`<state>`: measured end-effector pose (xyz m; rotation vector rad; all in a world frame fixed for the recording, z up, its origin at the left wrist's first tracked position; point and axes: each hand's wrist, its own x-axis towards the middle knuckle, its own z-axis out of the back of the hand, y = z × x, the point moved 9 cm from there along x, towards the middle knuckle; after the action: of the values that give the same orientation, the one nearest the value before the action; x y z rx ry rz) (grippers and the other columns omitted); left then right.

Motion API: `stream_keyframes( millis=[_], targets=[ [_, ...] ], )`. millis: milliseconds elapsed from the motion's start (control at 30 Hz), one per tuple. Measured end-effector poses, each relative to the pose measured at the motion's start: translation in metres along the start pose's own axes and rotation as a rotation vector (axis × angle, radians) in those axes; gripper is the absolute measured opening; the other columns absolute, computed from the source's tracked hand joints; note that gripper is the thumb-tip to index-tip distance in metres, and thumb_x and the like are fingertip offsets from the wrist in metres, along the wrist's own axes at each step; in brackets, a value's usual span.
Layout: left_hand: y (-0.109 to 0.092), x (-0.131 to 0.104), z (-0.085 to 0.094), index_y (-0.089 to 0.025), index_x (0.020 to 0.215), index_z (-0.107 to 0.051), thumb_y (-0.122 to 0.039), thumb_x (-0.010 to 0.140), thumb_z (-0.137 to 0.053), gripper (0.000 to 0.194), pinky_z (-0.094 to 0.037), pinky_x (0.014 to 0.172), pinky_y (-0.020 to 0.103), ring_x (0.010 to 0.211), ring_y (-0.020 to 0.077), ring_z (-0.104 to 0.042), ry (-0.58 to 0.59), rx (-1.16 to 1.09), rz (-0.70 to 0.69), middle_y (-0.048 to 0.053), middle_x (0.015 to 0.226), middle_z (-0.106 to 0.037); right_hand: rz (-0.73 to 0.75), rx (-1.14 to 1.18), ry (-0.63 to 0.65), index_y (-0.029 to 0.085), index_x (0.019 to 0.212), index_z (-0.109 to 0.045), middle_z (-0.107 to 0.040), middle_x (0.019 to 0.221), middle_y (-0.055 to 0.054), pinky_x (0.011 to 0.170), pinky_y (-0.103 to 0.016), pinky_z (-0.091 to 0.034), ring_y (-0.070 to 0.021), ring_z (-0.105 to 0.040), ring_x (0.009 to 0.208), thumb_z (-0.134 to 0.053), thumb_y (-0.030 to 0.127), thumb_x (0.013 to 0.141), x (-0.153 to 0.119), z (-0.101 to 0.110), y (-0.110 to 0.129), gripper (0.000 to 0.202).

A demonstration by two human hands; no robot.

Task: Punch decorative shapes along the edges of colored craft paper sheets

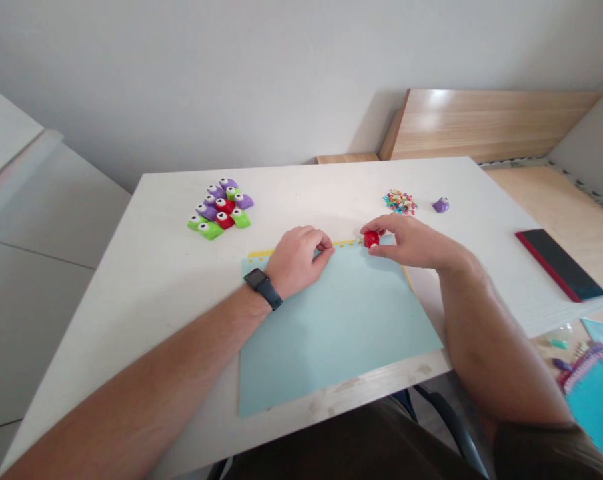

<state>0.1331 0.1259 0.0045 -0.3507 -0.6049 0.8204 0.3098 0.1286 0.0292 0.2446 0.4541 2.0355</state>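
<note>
Pale blue paper (341, 320) lies at the table's front, with a yellow strip (261, 254) along its far edge. My left hand (301, 257), a dark watch on its wrist, rests on the paper's far part; thumb and forefinger are pinched, and what they hold, if anything, is too small to make out. My right hand (401, 241) grips a small red piece (371, 239) between thumb and fingers at the paper's far right corner. Beyond that hand lies a heap of multicoloured bits (400, 201). A purple piece with an eye (441, 205) sits to its right.
Several green, purple and red pieces with eyes (225, 205) are grouped at the table's back left. A black and red flat object (560, 265) lies near the right edge of the white table (146, 233). Behind the table stands a wall.
</note>
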Motion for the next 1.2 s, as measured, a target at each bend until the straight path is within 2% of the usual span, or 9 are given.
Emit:
stream_keyframes(
  millis=[333,567,1200],
  targets=[
    [-0.001,0.0,-0.002,-0.019,0.088,-0.067,-0.025,0.095,-0.059,0.012,-0.047,0.084,0.039,0.088,0.0222,-0.061,0.013,0.029,-0.013,0.005,0.089,-0.069,-0.029,-0.043,0.049,0.021,0.118,-0.071,-0.073,0.118,-0.009,0.098,-0.041,-0.047,-0.0281,-0.064,0.109,-0.069,0.032,0.084,0.002,-0.01,-0.006,0.036],
    [0.0,0.0,-0.003,-0.019,0.089,-0.067,-0.025,0.095,-0.06,0.011,-0.047,0.085,0.039,0.089,0.0225,-0.062,0.019,0.032,-0.006,0.005,0.09,-0.069,-0.009,-0.036,0.056,0.021,0.106,-0.073,-0.074,0.106,-0.008,0.093,-0.039,-0.048,-0.0265,-0.064,0.101,-0.069,0.031,0.083,0.004,-0.012,0.0,0.025],
    [0.0,-0.001,-0.003,-0.02,0.089,-0.067,-0.026,0.095,-0.058,0.012,-0.048,0.085,0.04,0.09,0.0231,-0.062,0.027,0.033,-0.002,0.006,0.09,-0.069,-0.017,-0.116,0.022,0.021,0.098,-0.072,-0.074,0.101,-0.008,0.089,-0.037,-0.047,-0.0267,-0.065,0.099,-0.071,0.029,0.084,0.006,-0.014,0.005,0.016]
  ],
)
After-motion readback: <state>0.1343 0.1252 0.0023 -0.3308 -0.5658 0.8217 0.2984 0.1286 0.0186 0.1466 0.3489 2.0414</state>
